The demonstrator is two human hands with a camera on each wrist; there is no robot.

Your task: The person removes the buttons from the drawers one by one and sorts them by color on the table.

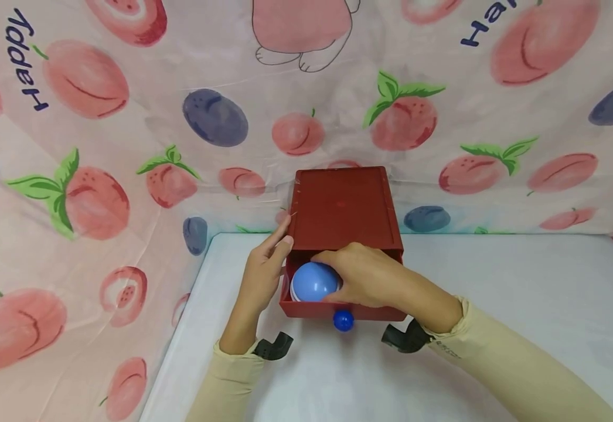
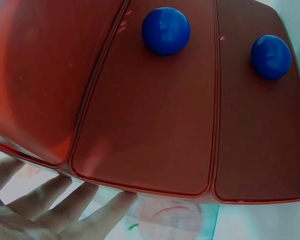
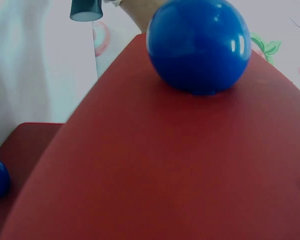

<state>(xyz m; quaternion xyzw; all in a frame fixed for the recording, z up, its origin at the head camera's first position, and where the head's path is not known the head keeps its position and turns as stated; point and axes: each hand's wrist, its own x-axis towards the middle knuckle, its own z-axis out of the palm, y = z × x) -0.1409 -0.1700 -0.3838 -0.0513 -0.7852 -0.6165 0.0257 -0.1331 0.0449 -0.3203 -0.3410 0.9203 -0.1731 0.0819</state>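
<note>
A red drawer cabinet (image 1: 340, 205) has its top drawer (image 1: 312, 309) pulled out. Inside that drawer, at its left, lies a light blue domed object (image 1: 314, 282) with a whitish lower edge; its underside is hidden. My right hand (image 1: 367, 275) reaches in from the right and grips the dome between thumb and fingers. Against the cabinet's left side rests my left hand (image 1: 264, 266), its fingers (image 2: 85, 202) straight along the wall in the left wrist view. A blue round knob (image 1: 343, 320) sticks out from the open drawer's front.
Lower drawer fronts carry blue knobs (image 2: 165, 31) in the left wrist view. The cabinet stands on a white table (image 1: 496, 293) before a fruit-patterned cloth (image 1: 306, 88). Black curved mounts (image 1: 407, 338) sit at both wrists.
</note>
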